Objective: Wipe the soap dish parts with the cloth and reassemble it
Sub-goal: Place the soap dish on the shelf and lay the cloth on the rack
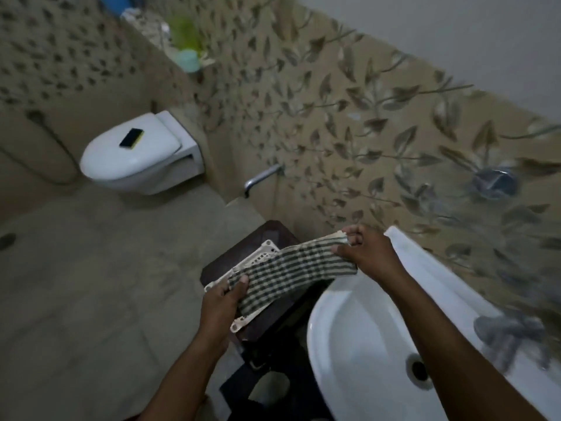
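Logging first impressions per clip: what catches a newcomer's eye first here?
The checked cloth, pulled by the right hand across a white perforated soap dish part held in the left hand, low centre. Next, the white sink at lower right and the toilet at upper left.

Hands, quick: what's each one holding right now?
Left hand: grips the white soap dish part and the cloth.
Right hand: pinches the cloth's other end.

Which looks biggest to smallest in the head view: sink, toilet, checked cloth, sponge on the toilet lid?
1. The sink, though it is nearest the camera.
2. The toilet.
3. The checked cloth, also near.
4. The sponge, clearly smallest.
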Action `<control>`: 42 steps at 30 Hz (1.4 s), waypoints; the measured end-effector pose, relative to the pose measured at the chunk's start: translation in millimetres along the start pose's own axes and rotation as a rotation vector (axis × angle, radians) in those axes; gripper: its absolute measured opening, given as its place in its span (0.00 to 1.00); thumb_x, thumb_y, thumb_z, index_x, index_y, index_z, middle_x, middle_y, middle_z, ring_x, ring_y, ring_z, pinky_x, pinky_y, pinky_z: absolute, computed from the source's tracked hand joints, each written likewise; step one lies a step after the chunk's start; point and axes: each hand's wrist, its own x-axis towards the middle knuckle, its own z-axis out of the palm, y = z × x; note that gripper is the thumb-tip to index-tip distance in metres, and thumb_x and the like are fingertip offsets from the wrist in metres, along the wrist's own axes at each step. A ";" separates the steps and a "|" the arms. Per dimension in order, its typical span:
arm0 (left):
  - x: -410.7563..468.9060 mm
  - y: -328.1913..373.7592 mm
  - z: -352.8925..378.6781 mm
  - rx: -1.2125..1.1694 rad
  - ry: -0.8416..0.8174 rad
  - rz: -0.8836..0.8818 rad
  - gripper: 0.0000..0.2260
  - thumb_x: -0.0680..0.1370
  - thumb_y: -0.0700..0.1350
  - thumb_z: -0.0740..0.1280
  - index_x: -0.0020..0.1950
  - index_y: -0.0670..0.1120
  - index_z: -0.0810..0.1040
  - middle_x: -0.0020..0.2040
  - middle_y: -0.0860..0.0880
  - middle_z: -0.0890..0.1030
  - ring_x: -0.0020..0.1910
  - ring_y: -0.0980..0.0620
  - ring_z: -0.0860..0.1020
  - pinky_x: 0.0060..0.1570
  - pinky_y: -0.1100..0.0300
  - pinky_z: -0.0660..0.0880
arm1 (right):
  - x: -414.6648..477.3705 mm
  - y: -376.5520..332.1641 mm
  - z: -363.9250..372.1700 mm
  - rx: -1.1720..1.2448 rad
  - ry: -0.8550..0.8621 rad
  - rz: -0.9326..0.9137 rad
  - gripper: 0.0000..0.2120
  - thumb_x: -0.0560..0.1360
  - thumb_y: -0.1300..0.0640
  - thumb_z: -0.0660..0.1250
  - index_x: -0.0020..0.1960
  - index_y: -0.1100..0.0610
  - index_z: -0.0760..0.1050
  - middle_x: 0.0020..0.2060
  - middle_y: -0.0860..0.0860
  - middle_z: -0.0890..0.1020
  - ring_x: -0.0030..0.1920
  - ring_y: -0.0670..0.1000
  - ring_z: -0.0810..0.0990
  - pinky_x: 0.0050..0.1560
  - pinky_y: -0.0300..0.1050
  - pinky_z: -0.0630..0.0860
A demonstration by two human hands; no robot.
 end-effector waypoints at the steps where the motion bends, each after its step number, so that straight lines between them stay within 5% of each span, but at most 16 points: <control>1: 5.3 -6.5 -8.6 -0.007 0.038 -0.013 0.08 0.77 0.43 0.70 0.53 0.42 0.84 0.48 0.44 0.86 0.48 0.45 0.85 0.52 0.50 0.80 | 13.1 1.0 16.5 -0.022 -0.015 -0.002 0.19 0.67 0.59 0.79 0.56 0.59 0.78 0.45 0.54 0.81 0.46 0.52 0.80 0.47 0.45 0.77; 7: 65.0 -62.1 -46.3 0.019 0.234 -0.136 0.05 0.76 0.44 0.72 0.46 0.43 0.84 0.45 0.42 0.86 0.47 0.41 0.84 0.52 0.42 0.81 | 89.1 36.8 114.1 -0.234 -0.132 0.028 0.21 0.66 0.58 0.80 0.55 0.62 0.79 0.43 0.55 0.82 0.47 0.56 0.82 0.51 0.46 0.78; 15: 153.6 -133.1 -69.7 0.096 0.398 -0.214 0.10 0.70 0.46 0.77 0.36 0.42 0.79 0.40 0.38 0.85 0.39 0.42 0.84 0.41 0.44 0.83 | 169.8 103.9 210.0 -0.437 -0.240 0.071 0.17 0.68 0.56 0.78 0.52 0.61 0.79 0.43 0.56 0.82 0.36 0.48 0.78 0.29 0.36 0.70; 21: 192.2 -183.0 -77.4 0.234 0.425 -0.268 0.13 0.69 0.47 0.78 0.38 0.37 0.81 0.36 0.40 0.84 0.36 0.42 0.84 0.40 0.43 0.83 | 210.1 135.1 256.9 -0.726 -0.303 -0.008 0.20 0.67 0.53 0.78 0.54 0.61 0.80 0.53 0.58 0.83 0.54 0.57 0.82 0.52 0.45 0.77; 24: 197.8 -193.7 -77.5 0.342 0.445 -0.235 0.14 0.68 0.51 0.76 0.33 0.41 0.80 0.31 0.44 0.83 0.32 0.43 0.83 0.39 0.45 0.82 | 214.7 144.2 272.2 -0.809 -0.293 -0.038 0.19 0.65 0.51 0.79 0.51 0.58 0.80 0.50 0.58 0.84 0.52 0.58 0.83 0.51 0.48 0.80; 27: 198.3 -185.6 -71.9 0.548 0.470 -0.191 0.15 0.71 0.52 0.74 0.29 0.48 0.75 0.29 0.48 0.80 0.33 0.46 0.81 0.36 0.58 0.75 | 212.9 145.8 281.7 -0.846 -0.258 -0.074 0.14 0.68 0.56 0.75 0.52 0.57 0.79 0.50 0.58 0.83 0.52 0.59 0.83 0.52 0.50 0.80; 35: 196.2 -182.8 -64.1 0.809 0.512 -0.147 0.08 0.70 0.50 0.72 0.41 0.49 0.75 0.39 0.48 0.80 0.40 0.46 0.79 0.38 0.59 0.71 | 210.2 152.0 280.0 -0.960 -0.195 -0.209 0.17 0.73 0.56 0.70 0.61 0.56 0.74 0.53 0.57 0.81 0.53 0.58 0.82 0.53 0.49 0.77; 42: 176.2 -161.5 -58.5 0.811 0.463 -0.053 0.09 0.73 0.49 0.71 0.43 0.45 0.75 0.38 0.47 0.80 0.38 0.46 0.78 0.36 0.59 0.70 | 198.4 131.4 254.3 -0.809 -0.145 -0.191 0.03 0.73 0.60 0.67 0.47 0.58 0.78 0.45 0.57 0.84 0.45 0.57 0.84 0.44 0.47 0.78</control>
